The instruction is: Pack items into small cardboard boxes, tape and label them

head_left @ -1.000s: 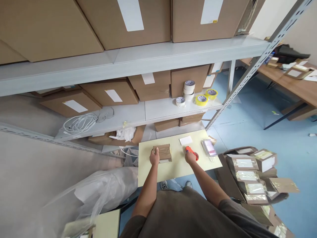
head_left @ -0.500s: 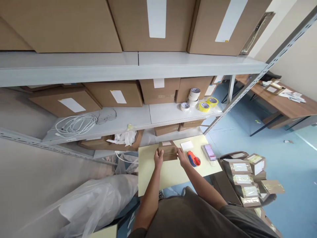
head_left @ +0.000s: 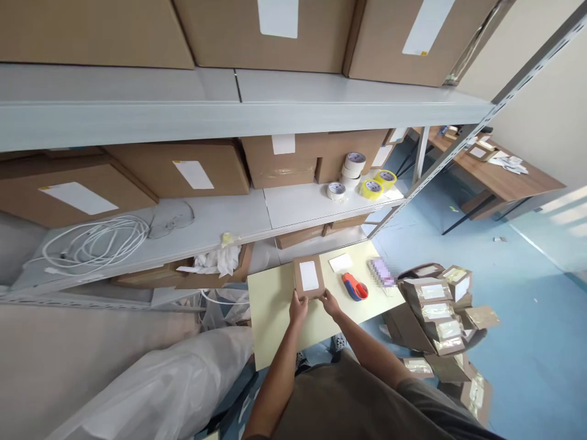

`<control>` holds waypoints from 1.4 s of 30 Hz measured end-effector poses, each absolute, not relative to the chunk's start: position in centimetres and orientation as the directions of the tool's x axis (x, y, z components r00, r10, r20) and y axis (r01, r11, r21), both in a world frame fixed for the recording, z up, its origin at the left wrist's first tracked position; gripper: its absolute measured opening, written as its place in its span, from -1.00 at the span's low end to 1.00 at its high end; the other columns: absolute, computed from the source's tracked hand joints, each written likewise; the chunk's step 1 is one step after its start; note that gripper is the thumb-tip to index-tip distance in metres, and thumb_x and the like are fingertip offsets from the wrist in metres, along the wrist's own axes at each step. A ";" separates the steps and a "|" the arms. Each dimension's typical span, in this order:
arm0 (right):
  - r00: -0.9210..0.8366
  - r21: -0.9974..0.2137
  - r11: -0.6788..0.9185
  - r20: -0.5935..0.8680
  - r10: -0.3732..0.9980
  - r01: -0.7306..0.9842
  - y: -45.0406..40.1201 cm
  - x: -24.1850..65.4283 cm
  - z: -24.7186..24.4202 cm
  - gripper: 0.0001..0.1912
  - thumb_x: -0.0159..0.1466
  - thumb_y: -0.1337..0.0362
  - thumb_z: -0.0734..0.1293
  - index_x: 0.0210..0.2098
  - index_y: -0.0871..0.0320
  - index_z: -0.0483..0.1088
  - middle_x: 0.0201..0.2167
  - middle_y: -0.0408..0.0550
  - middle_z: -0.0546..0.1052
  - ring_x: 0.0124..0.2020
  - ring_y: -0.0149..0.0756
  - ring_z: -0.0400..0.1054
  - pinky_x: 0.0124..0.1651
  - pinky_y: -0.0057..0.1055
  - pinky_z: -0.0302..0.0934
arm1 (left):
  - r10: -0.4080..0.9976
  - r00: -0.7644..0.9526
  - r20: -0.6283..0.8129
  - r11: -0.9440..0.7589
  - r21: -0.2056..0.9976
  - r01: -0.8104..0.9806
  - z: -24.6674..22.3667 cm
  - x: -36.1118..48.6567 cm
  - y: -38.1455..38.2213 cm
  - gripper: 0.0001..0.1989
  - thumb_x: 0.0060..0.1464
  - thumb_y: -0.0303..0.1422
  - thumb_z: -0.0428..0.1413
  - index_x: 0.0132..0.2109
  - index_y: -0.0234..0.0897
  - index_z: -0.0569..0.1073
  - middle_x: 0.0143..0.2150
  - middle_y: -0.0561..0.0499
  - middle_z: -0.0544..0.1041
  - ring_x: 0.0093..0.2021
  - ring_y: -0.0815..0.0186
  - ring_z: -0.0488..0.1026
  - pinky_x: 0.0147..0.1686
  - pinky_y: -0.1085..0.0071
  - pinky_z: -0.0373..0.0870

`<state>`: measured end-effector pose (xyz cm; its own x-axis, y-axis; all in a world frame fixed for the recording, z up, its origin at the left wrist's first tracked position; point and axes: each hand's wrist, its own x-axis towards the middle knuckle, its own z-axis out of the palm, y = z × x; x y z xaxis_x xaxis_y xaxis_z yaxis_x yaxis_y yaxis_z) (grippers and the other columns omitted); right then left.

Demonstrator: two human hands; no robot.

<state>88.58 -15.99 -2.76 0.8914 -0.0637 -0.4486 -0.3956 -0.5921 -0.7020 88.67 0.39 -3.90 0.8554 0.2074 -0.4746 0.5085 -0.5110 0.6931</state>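
A small cardboard box (head_left: 299, 282) with a white label on its upward face is held over the pale yellow tabletop (head_left: 271, 318). My left hand (head_left: 298, 307) grips its near left corner, and my right hand (head_left: 329, 303) grips the near right corner; both are closed on it. Just right of the box lie a white paper slip (head_left: 340, 263) and a red and blue tape dispenser (head_left: 355, 287). Farther right is a blurred-out purple item (head_left: 381, 272).
Grey shelving (head_left: 257, 119) with large cartons rises ahead. Its middle shelf bears tape rolls (head_left: 351, 174) and a coiled white cable (head_left: 98, 244). Several taped small boxes (head_left: 435, 311) are piled at right. Plastic sheeting (head_left: 183, 373) lies left; a wooden desk (head_left: 518, 177) stands beyond.
The box has been tipped so its labelled face now shows upward. Both hands have moved to its near corners. The camera view has shifted somewhat.
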 end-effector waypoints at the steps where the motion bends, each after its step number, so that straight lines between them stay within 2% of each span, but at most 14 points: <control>1: 0.890 -0.713 -0.576 -0.453 -0.055 -0.399 -16.4 89.1 -2.6 -0.58 0.34 0.07 0.25 0.13 0.04 0.42 -0.02 -0.07 0.62 -0.02 -0.12 0.49 0.05 -0.29 0.33 | 0.215 0.847 -0.486 -0.532 0.669 0.518 -3.7 89.4 0.3 -0.34 0.29 -0.28 0.11 0.47 -0.37 0.25 0.40 -0.32 0.42 0.39 0.08 0.41 0.27 0.36 0.37; 5: 0.865 -0.728 -0.564 -0.500 0.048 -0.390 -18.7 91.4 -1.8 -0.52 0.35 0.11 0.26 0.22 0.03 0.42 0.05 -0.05 0.62 0.05 -0.12 0.48 0.06 -0.30 0.36 | 0.209 0.821 -0.531 -0.566 0.619 0.544 -3.2 91.6 -0.2 -0.30 0.31 -0.27 0.08 0.50 -0.38 0.17 0.37 -0.30 0.46 0.35 0.09 0.45 0.25 0.36 0.38; 8: 0.826 -0.656 -0.631 -0.562 0.042 -0.415 -21.4 93.1 -1.0 -0.38 0.35 0.17 0.29 0.39 0.05 0.31 0.14 0.03 0.60 0.06 -0.12 0.51 0.06 -0.32 0.38 | 0.237 0.834 -0.498 -0.577 0.619 0.533 -2.8 92.6 -0.8 -0.24 0.32 -0.24 0.06 0.54 -0.42 0.07 0.46 -0.34 0.33 0.45 0.04 0.31 0.32 0.28 0.33; 11: 0.848 -0.583 -0.697 -0.526 -0.069 -0.418 -25.1 95.2 -0.5 -0.26 0.37 0.26 0.26 0.52 0.09 0.12 0.27 0.09 0.52 0.17 -0.09 0.49 0.15 -0.30 0.36 | 0.289 0.913 -0.287 -0.660 0.631 0.408 -1.7 94.0 -2.9 -0.24 0.33 -0.25 0.05 0.55 -0.40 0.04 0.55 -0.32 0.16 0.56 0.00 0.05 0.45 0.16 0.17; 13: 0.874 -0.550 -0.735 -0.472 -0.117 -0.396 -28.0 97.0 -0.5 -0.26 0.37 0.31 0.22 0.53 0.10 0.10 0.37 0.07 0.43 0.31 -0.10 0.39 0.29 -0.28 0.28 | 0.242 0.960 -0.142 -0.721 0.636 0.276 -0.9 95.6 -5.6 -0.34 0.35 -0.27 0.02 0.52 -0.29 0.15 0.53 -0.24 0.23 0.55 0.03 0.09 0.46 0.17 0.13; 14: 0.880 -0.530 -0.756 -0.457 -0.127 -0.384 -29.4 97.9 -0.7 -0.26 0.37 0.33 0.21 0.52 0.11 0.11 0.42 0.05 0.38 0.38 -0.11 0.32 0.35 -0.27 0.23 | 0.191 0.975 -0.113 -0.735 0.642 0.218 -0.5 96.6 -7.3 -0.42 0.37 -0.29 -0.01 0.47 -0.21 0.25 0.47 -0.20 0.33 0.49 0.08 0.21 0.44 0.21 0.18; 17: 0.864 -0.452 -0.814 -0.491 -0.116 -0.366 -33.1 100.7 -2.1 -0.30 0.37 0.36 0.21 0.50 0.15 0.17 0.48 0.03 0.29 0.46 -0.13 0.20 0.42 -0.31 0.14 | 0.030 0.980 -0.199 -0.728 0.667 0.158 -0.6 100.1 -12.8 -0.58 0.38 -0.35 -0.03 0.29 -0.15 0.46 0.25 -0.14 0.54 0.22 0.16 0.51 0.22 0.32 0.39; 19: 0.840 -0.409 -0.846 -0.537 -0.079 -0.341 -34.7 102.3 -3.5 -0.31 0.37 0.39 0.19 0.48 0.19 0.20 0.48 0.06 0.28 0.49 -0.13 0.16 0.41 -0.32 0.15 | -0.001 0.958 -0.287 -0.754 0.630 0.188 -1.8 102.4 -15.8 -0.58 0.34 -0.39 0.03 0.28 -0.21 0.46 0.19 -0.19 0.57 0.13 0.15 0.55 0.13 0.32 0.42; 23: 0.821 -0.409 -0.886 -0.567 0.060 -0.218 -35.9 104.4 -6.2 -0.32 0.37 0.44 0.18 0.48 0.21 0.19 0.51 0.05 0.23 0.56 -0.18 -0.01 0.41 -0.33 0.14 | 0.154 0.889 -0.431 -0.802 0.471 0.367 -5.8 105.8 -18.7 -0.49 0.26 -0.44 0.12 0.32 -0.44 0.41 0.20 -0.39 0.54 0.18 0.00 0.53 0.11 0.26 0.40; 25: 0.823 -0.425 -0.890 -0.557 0.115 -0.163 -35.7 104.7 -7.3 -0.35 0.40 0.41 0.18 0.47 0.21 0.20 0.51 0.06 0.22 0.57 -0.18 -0.05 0.40 -0.33 0.15 | 0.219 0.857 -0.466 -0.780 0.445 0.441 -7.7 106.7 -19.1 -0.42 0.24 -0.41 0.16 0.36 -0.49 0.36 0.18 -0.41 0.56 0.17 -0.04 0.54 0.09 0.25 0.41; 30: 0.816 -0.458 -0.887 -0.535 0.218 -0.063 -34.8 104.5 -8.6 -0.38 0.45 0.33 0.17 0.48 0.19 0.19 0.53 0.07 0.18 0.57 -0.13 -0.06 0.39 -0.26 0.18 | 0.259 0.852 -0.455 -0.759 0.450 0.471 -9.6 107.1 -19.1 -0.41 0.30 -0.27 0.14 0.39 -0.40 0.35 0.21 -0.35 0.57 0.15 -0.05 0.55 0.05 0.22 0.44; 37: 0.787 -0.510 -0.856 -0.561 0.257 -0.083 -35.3 104.2 -7.9 -0.31 0.41 0.35 0.22 0.51 0.11 0.13 0.54 0.02 0.16 0.58 -0.10 -0.11 0.40 -0.19 0.19 | 0.185 0.916 -0.355 -0.820 0.458 0.343 -7.9 106.6 -18.7 -0.69 0.32 -0.35 0.09 0.09 -0.22 0.65 0.08 -0.18 0.65 0.03 0.04 0.59 0.01 0.23 0.46; 40: 0.825 -0.552 -0.823 -0.522 0.216 -0.133 -36.1 104.0 -7.0 -0.33 0.38 0.39 0.24 0.47 0.12 0.21 0.50 0.05 0.25 0.56 -0.08 -0.04 0.40 -0.20 0.19 | 0.161 0.935 -0.315 -0.838 0.457 0.298 -6.6 106.4 -18.8 -0.72 0.31 -0.39 0.09 -0.02 -0.23 0.69 0.10 -0.17 0.63 0.02 0.10 0.59 0.03 0.27 0.46; 42: 0.862 -0.581 -0.794 -0.481 0.158 -0.179 -36.7 103.9 -6.2 -0.37 0.39 0.40 0.23 0.45 0.16 0.25 0.45 0.09 0.33 0.51 -0.09 0.10 0.40 -0.25 0.18 | 0.125 0.944 -0.305 -0.835 0.482 0.266 -5.6 106.3 -18.9 -0.71 0.31 -0.42 0.07 -0.03 -0.23 0.70 0.08 -0.15 0.64 0.00 0.14 0.60 0.04 0.30 0.46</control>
